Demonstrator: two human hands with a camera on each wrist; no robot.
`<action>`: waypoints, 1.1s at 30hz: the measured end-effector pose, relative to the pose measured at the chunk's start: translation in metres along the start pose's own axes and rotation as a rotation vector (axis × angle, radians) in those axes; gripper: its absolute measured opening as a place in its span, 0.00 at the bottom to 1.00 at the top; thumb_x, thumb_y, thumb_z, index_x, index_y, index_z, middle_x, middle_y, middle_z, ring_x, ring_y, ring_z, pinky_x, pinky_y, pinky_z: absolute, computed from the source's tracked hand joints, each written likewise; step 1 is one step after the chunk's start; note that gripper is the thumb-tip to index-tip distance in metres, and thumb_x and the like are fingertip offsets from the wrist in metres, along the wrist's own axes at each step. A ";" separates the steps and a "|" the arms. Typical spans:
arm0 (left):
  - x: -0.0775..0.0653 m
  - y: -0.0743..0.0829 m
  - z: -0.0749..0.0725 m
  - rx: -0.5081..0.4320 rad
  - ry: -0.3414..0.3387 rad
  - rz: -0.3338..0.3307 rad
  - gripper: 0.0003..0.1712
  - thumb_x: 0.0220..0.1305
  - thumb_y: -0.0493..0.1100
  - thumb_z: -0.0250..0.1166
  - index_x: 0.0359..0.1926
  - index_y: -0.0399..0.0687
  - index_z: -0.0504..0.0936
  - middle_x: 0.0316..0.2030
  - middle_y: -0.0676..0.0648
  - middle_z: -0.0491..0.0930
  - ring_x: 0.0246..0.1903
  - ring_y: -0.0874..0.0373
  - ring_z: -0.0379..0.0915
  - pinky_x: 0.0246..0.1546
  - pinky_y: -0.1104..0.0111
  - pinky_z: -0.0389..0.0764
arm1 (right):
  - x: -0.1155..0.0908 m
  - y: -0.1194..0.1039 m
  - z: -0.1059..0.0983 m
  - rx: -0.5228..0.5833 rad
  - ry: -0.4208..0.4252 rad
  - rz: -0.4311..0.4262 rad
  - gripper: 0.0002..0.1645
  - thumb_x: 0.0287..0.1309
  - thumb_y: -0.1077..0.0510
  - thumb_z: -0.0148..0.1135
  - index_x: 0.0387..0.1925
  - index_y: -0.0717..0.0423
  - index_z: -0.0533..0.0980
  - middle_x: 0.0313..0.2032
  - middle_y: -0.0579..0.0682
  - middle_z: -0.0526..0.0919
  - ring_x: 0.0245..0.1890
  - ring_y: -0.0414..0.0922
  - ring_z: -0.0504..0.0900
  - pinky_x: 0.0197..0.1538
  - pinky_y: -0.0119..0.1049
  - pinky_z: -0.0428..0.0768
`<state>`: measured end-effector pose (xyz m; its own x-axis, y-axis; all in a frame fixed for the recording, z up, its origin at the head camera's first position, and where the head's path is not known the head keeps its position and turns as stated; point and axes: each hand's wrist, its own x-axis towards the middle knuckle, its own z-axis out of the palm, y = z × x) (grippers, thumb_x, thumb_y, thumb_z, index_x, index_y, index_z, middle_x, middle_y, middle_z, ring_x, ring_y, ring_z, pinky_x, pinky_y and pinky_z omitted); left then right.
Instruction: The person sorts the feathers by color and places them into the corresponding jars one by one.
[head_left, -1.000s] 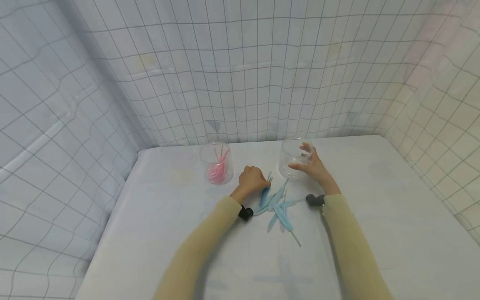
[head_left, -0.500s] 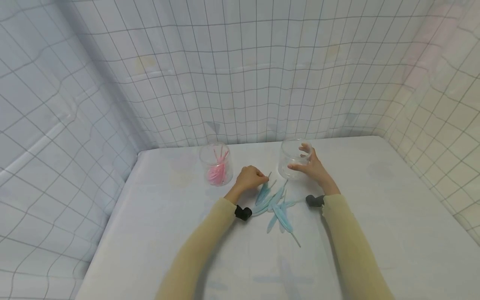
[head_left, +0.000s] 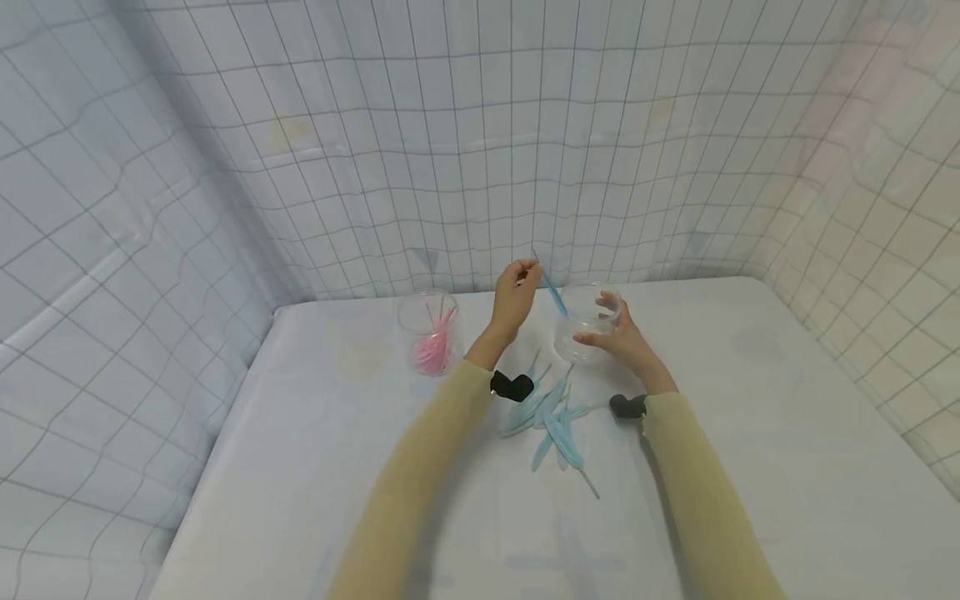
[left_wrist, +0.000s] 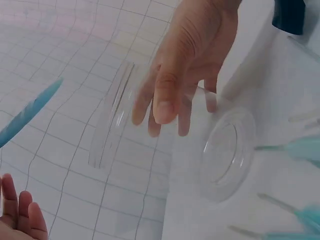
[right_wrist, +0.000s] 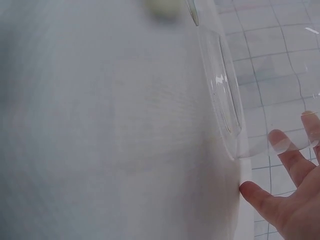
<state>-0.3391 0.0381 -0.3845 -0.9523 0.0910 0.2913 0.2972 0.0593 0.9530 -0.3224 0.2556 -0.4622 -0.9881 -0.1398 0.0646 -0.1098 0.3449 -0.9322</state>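
My left hand [head_left: 513,302] pinches a blue feather [head_left: 553,293] near its quill end, raised above the table. The feather slants down to the right, its vaned tip overlapping the rim of a clear round jar [head_left: 567,337] in the head view. Around the jar's right side curl the fingers and thumb of my right hand [head_left: 628,340]. In the left wrist view, the feather [left_wrist: 32,112] appears to the left of the jar's mouth. Several pale blue feathers [head_left: 562,442] lie in a loose pile in front of the jar, their quills pointing various ways.
A second clear jar [head_left: 411,337], holding pink feathers [head_left: 432,350], stands to the left. Both jars stand near the back edge of the white table [head_left: 315,467], below a hanging checked cloth [head_left: 480,150].
My left hand has lifted a feather from the pile and carried it up and back toward the jar's mouth. The right hand stays at the jar.
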 end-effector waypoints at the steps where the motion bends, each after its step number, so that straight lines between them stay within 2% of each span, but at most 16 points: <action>1: 0.003 0.001 0.004 -0.029 0.021 0.014 0.17 0.71 0.47 0.53 0.49 0.37 0.75 0.45 0.48 0.73 0.44 0.58 0.67 0.40 0.68 0.69 | 0.000 0.000 0.000 -0.009 0.007 -0.001 0.60 0.47 0.47 0.74 0.71 0.46 0.43 0.70 0.52 0.51 0.66 0.55 0.55 0.63 0.57 0.54; 4: 0.011 -0.001 0.017 -0.082 0.078 0.043 0.14 0.72 0.46 0.53 0.47 0.39 0.74 0.43 0.50 0.72 0.44 0.59 0.65 0.40 0.69 0.68 | 0.000 0.001 0.001 -0.021 0.019 -0.011 0.60 0.47 0.46 0.74 0.71 0.47 0.44 0.69 0.52 0.53 0.65 0.55 0.56 0.63 0.57 0.55; 7: 0.015 -0.007 0.026 -0.090 0.116 0.059 0.12 0.72 0.46 0.52 0.46 0.41 0.73 0.44 0.51 0.71 0.44 0.60 0.65 0.40 0.69 0.68 | -0.001 0.002 0.002 -0.019 0.023 -0.019 0.60 0.47 0.46 0.74 0.71 0.48 0.44 0.69 0.53 0.53 0.64 0.55 0.57 0.62 0.57 0.56; 12: 0.015 -0.023 0.033 -0.032 0.143 0.048 0.11 0.72 0.45 0.54 0.46 0.42 0.73 0.46 0.51 0.71 0.44 0.59 0.67 0.41 0.69 0.70 | -0.001 0.003 0.003 -0.008 0.029 -0.028 0.60 0.47 0.48 0.74 0.71 0.50 0.44 0.69 0.55 0.53 0.65 0.57 0.56 0.62 0.58 0.56; 18: 0.007 -0.036 0.036 0.059 0.121 0.023 0.12 0.69 0.45 0.58 0.45 0.41 0.77 0.46 0.48 0.74 0.44 0.57 0.68 0.41 0.69 0.71 | -0.002 0.001 0.002 -0.007 0.038 -0.032 0.59 0.47 0.50 0.74 0.70 0.50 0.45 0.69 0.55 0.53 0.65 0.58 0.55 0.63 0.58 0.54; 25: -0.009 -0.046 0.025 0.128 0.056 -0.010 0.16 0.66 0.49 0.61 0.46 0.42 0.79 0.47 0.48 0.74 0.44 0.56 0.68 0.42 0.67 0.70 | 0.000 0.004 0.002 -0.048 0.036 -0.038 0.61 0.47 0.46 0.74 0.71 0.49 0.44 0.69 0.53 0.53 0.65 0.57 0.55 0.62 0.58 0.56; 33: -0.018 -0.063 0.002 0.323 0.018 -0.086 0.18 0.65 0.52 0.62 0.45 0.43 0.83 0.48 0.45 0.76 0.45 0.52 0.70 0.46 0.62 0.71 | -0.001 0.002 0.000 -0.085 0.023 -0.022 0.61 0.46 0.43 0.74 0.71 0.45 0.43 0.70 0.51 0.52 0.67 0.59 0.51 0.62 0.60 0.54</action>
<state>-0.3402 0.0344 -0.4497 -0.9751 0.0549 0.2147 0.2193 0.3779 0.8995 -0.3220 0.2568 -0.4643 -0.9874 -0.1271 0.0940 -0.1394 0.4199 -0.8968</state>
